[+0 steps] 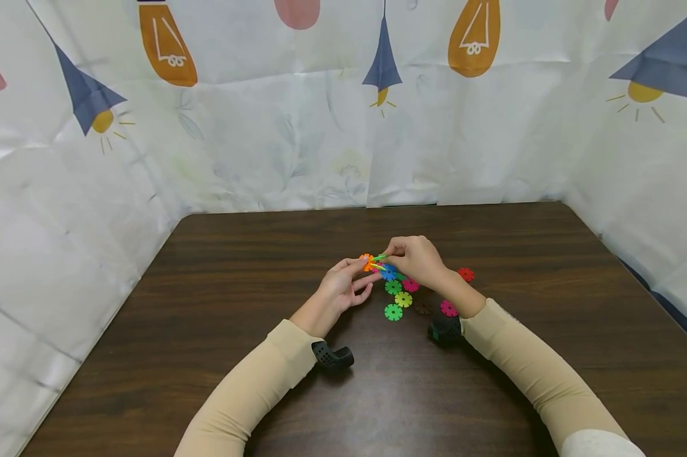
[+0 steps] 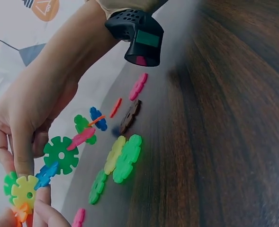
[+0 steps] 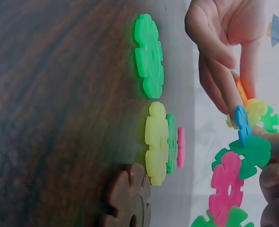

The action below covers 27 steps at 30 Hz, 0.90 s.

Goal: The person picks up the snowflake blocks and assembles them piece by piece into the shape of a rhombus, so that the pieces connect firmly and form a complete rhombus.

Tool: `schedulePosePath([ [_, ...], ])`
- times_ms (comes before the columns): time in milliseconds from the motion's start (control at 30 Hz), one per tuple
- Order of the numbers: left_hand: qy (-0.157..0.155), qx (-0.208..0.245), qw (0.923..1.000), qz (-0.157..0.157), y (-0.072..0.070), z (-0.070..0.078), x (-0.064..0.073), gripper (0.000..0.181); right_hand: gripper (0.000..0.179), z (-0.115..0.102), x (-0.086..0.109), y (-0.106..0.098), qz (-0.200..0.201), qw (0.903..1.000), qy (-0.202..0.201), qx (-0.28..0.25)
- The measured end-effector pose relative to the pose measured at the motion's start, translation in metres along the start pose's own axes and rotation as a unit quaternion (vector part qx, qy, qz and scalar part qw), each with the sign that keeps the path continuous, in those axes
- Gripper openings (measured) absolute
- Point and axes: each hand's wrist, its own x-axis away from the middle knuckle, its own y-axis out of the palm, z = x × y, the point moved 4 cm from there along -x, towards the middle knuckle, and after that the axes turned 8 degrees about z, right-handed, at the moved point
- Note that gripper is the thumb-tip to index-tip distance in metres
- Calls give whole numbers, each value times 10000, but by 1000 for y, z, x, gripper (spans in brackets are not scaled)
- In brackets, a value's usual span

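Observation:
Both hands hold a chain of notched plastic flower discs above the table. My left hand (image 1: 339, 287) pinches its orange disc (image 1: 368, 262) between thumb and fingers, the other fingers spread loosely. Facing it, my right hand (image 1: 417, 259) pinches a light green disc (image 3: 270, 119) beside the yellow disc (image 2: 24, 194). From there the chain runs through a blue disc (image 2: 46, 175), a larger green disc (image 2: 61, 155) and a pink disc (image 3: 227, 189), with more discs trailing beyond. In the head view the right hand partly hides the chain.
On the dark wooden table (image 1: 206, 355) lie loose discs: a bright green disc (image 1: 393, 312), a yellow one (image 1: 403, 300), a brown one (image 1: 423, 307), a pink one (image 1: 448, 308) under the right wrist, and a red one (image 1: 465, 274) farther right. A patterned curtain (image 1: 320, 139) stands behind.

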Motion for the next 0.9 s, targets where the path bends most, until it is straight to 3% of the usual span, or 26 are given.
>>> schedulePosePath([
  [300, 3, -289, 9996, -57, -2, 0, -1, 21, 2, -1, 2, -3, -204, 9985, -75, 500],
  [567, 28, -555, 9984, -57, -4, 2, -4, 16, 7, -15, 1, -6, -267, 9832, -895, 1572],
  [900, -93, -535, 9985, -94, -4, 0, -3, 19, 4, -15, 5, -3, -15, 9803, -1417, 1376],
])
